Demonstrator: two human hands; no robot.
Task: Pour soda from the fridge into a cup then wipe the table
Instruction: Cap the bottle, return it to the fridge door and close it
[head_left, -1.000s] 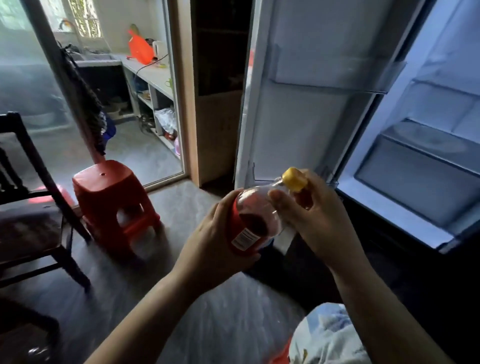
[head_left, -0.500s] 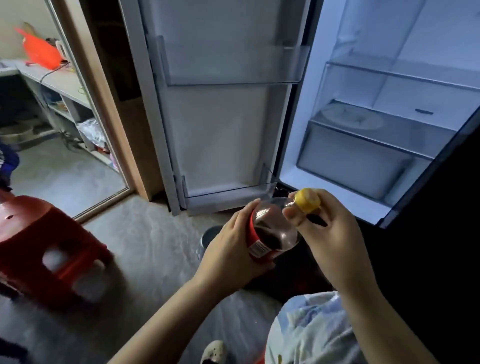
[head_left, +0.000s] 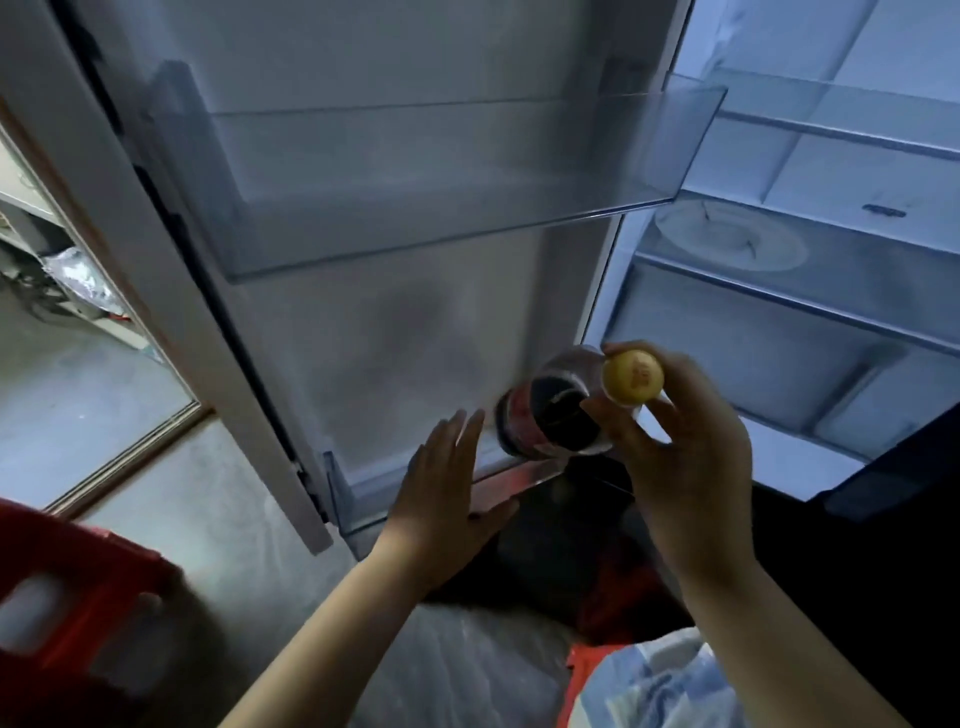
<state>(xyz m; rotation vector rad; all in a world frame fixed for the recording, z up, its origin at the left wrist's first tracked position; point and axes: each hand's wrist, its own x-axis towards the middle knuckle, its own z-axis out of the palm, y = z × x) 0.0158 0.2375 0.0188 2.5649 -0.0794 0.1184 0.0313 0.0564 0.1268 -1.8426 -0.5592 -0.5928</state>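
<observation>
A soda bottle (head_left: 558, 415) with dark liquid, a red label and a yellow cap (head_left: 632, 376) hangs just above the lowest shelf (head_left: 363, 512) of the open fridge door (head_left: 395, 332). My right hand (head_left: 685, 457) grips the bottle by its neck and cap, with the cap pointing towards the camera. My left hand (head_left: 447, 488) is off the bottle, flat with fingers apart, just left of it and in front of the lower door shelf. No cup or table is in view.
The fridge interior (head_left: 810, 249) stands open on the right, with glass shelves and a pale plate on one. A clear upper door shelf (head_left: 467, 208) juts out overhead. A red plastic stool (head_left: 72, 592) sits at the lower left on the concrete floor.
My left hand has let go of the bottle and opened beside it. My right hand has carried the bottle up and forward to the lower door shelf. The view has closed in on the fridge door.
</observation>
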